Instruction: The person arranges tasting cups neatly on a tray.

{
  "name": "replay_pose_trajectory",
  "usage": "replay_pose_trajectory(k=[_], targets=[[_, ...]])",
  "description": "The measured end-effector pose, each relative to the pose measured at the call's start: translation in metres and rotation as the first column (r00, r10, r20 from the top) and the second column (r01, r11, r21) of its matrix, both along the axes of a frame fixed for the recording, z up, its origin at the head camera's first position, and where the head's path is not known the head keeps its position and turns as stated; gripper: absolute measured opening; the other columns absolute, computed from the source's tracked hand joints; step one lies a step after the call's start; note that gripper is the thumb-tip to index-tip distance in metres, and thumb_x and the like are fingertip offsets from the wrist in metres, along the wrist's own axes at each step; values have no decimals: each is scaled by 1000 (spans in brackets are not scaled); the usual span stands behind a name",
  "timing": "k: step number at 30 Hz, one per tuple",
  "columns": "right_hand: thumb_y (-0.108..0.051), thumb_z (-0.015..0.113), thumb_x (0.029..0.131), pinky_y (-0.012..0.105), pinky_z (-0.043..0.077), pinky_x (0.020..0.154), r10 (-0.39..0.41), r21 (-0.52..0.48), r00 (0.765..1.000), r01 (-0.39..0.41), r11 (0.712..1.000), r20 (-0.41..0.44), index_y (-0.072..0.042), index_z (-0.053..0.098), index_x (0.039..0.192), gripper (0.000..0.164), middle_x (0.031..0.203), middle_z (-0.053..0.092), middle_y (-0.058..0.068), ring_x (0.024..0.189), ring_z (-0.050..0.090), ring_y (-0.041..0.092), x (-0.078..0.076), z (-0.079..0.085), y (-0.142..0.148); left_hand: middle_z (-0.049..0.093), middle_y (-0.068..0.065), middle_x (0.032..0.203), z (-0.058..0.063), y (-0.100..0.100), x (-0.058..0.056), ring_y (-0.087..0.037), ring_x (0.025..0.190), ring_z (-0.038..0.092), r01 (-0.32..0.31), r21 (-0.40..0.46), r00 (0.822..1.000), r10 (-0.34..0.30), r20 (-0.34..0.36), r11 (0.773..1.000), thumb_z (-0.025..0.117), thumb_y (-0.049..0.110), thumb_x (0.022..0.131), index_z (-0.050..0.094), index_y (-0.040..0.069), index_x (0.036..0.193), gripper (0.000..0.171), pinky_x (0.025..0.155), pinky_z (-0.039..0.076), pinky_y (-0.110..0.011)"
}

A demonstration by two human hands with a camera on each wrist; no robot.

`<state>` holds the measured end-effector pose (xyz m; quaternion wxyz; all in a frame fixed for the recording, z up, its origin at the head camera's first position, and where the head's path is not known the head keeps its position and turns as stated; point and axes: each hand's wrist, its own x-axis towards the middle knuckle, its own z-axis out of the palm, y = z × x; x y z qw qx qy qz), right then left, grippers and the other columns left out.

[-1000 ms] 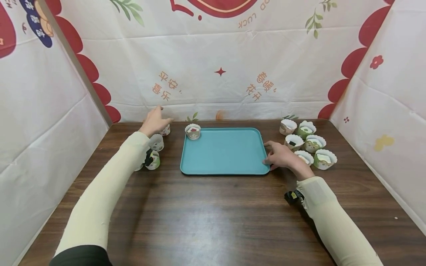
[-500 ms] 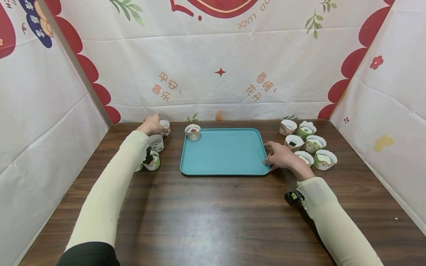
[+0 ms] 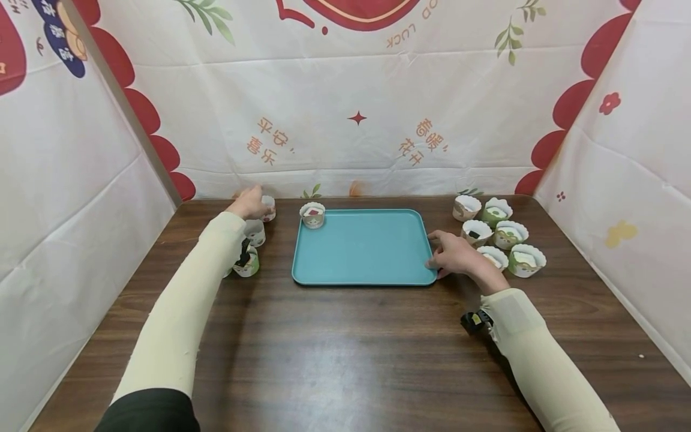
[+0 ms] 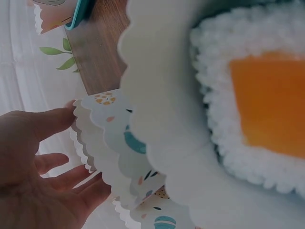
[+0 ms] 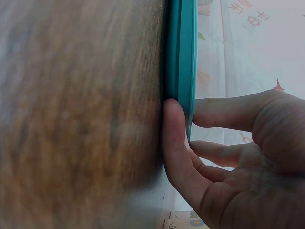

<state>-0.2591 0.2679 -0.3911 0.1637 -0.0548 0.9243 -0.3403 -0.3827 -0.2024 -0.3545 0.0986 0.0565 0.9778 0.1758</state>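
At the back left of the table my left hand [image 3: 248,203] holds a white patterned paper cup [image 3: 269,209] at its scalloped rim. The left wrist view has the thumb at one side of this paper cup [image 4: 136,143] and the fingertips at the other; its contents are hidden. A nearer cup [image 4: 157,95] there contains a rice roll [image 4: 267,105] with an orange centre. My right hand [image 3: 456,252] grips the right edge of the teal tray [image 3: 361,249]. In the right wrist view the tray's edge [image 5: 183,57] runs between thumb and fingers.
One paper cup [image 3: 312,215] stands at the tray's back left corner. Below my left wrist are a grey-white cup [image 3: 255,233] and a green cup [image 3: 247,264]. Several filled cups [image 3: 508,234] stand together right of the tray. A cloth screen [image 3: 351,144] rises behind the table.
My left hand has come down from above the back left cup to its rim, with the fingers drawn in around it. The right hand and the tray have stayed in place.
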Motion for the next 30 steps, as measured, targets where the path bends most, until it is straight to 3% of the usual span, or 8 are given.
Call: replay_pose_trajectory(k=[3,12,19,30], targets=[[-2,65,95,35,65,65,0,2,1000,0,1000,1,9,29,156,72,99,61,23,72,68,22,-1,0,0,27,-35,163,-1,-3,-3,-50,152,25,17,9,1000,-17,1,1000,58,27,101,21,-9,160,78,126,28,-60],[-3,63,97,35,65,66,10,3,1000,-10,1000,2,7,29,157,69,98,61,22,72,68,21,-1,1,-3,41,-34,152,2,-1,5,-48,142,40,13,-9,1000,-13,8,1000,57,22,102,39,-12,147,59,115,42,-58],[-3,64,97,35,65,67,-5,1,1000,5,1000,20,8,27,157,71,102,61,24,74,69,22,0,1,-1,41,-36,151,2,3,5,-46,138,46,-12,15,997,10,81,1000,60,14,101,29,-8,152,63,108,48,-56],[-2,62,98,35,65,66,-1,-3,1000,1,1000,15,8,27,157,70,96,61,21,73,69,23,0,2,-1,36,-35,156,5,0,6,-46,141,42,-17,38,997,14,77,999,51,16,104,27,-8,153,60,111,46,-55]])
